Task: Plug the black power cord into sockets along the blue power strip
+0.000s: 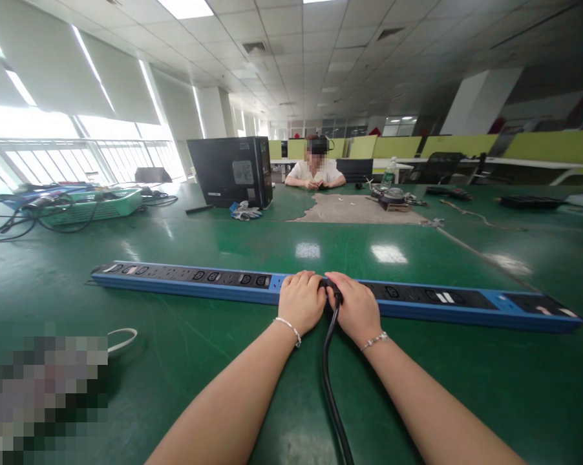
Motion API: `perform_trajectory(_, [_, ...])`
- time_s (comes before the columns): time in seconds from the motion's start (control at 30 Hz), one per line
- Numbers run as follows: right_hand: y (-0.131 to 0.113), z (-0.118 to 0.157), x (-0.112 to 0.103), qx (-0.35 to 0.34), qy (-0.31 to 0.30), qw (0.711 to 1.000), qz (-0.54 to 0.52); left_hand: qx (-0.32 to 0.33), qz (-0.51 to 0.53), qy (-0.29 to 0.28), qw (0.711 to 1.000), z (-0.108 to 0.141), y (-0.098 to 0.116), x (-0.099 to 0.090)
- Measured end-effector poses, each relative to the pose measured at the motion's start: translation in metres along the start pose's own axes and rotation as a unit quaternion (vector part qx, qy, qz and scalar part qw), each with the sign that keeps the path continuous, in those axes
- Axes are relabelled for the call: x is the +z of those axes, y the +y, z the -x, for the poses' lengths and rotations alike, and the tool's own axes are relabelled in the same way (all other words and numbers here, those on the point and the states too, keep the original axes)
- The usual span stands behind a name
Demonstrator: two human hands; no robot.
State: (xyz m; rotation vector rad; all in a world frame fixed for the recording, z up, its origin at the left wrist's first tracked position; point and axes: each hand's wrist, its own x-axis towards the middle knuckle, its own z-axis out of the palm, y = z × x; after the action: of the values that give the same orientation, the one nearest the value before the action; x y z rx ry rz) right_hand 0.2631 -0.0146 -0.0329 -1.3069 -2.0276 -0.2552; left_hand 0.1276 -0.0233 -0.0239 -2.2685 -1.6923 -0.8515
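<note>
One black cable (pixel 328 378) is running from 6 o'clock to one plug (pixel 327 283), which the right hand (pixel 354 307) is gripping; the left hand (pixel 300 303) is curling alongside, its hold unclear. One blue power strip (pixel 175 289) is lying under both, neither nearer, its long axis spanning 9 to 3 o'clock. One computer case (pixel 216 171) is standing at 11 o'clock.

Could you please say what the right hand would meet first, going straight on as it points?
The right hand, holding the black plug, would most likely meet the blue power strip first; exact depth is unclear.
</note>
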Motion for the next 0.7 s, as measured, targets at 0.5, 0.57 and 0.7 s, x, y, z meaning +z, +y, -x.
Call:
perform_trajectory(0.5, [0.0003,0.0001,0.0008,0.025,-0.006,1.0,0.004,-0.013,0.004,0.01,1.0,-0.0015,0.0007,0.0016])
perform_trajectory(0.57, [-0.0002,-0.0004,0.0003,0.03,-0.007,1.0,0.003,-0.016,0.002,0.004,1.0,-0.0012,0.0015,0.0011])
perform_trajectory(0.7, [-0.001,-0.0009,0.0002,0.033,-0.006,0.999,0.007,-0.023,0.01,0.002,1.0,0.0003,0.0007,0.004])
